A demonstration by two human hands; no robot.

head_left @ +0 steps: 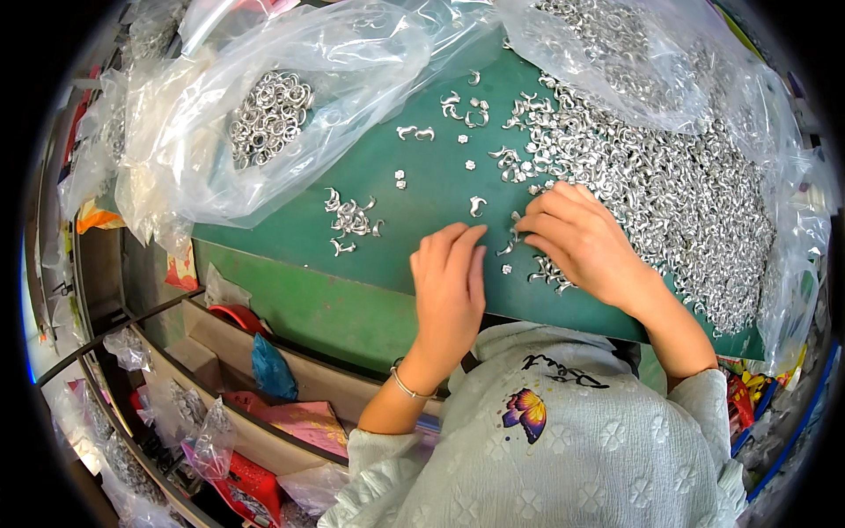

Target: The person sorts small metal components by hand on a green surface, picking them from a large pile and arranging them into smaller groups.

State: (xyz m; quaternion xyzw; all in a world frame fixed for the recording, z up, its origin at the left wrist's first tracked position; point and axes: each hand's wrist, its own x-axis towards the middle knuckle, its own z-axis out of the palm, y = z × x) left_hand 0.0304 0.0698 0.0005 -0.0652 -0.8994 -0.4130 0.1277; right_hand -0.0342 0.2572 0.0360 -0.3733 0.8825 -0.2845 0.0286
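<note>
both hands flat, left hand (447, 290) fingers loosely extended, right hand (585, 242) fingers pinching metal piece (513, 236)

the fingertips of the right hand (585, 242) are curled down among small silver hooks, so whether a piece is pinched cannot be told. the palm of the left hand (449, 295) is turned down and what lies under it is hidden. the single pieces in the large silver heap (695, 202) are too small to be made out. the clear bag (616, 44) is cut off by the upper edge.
</note>
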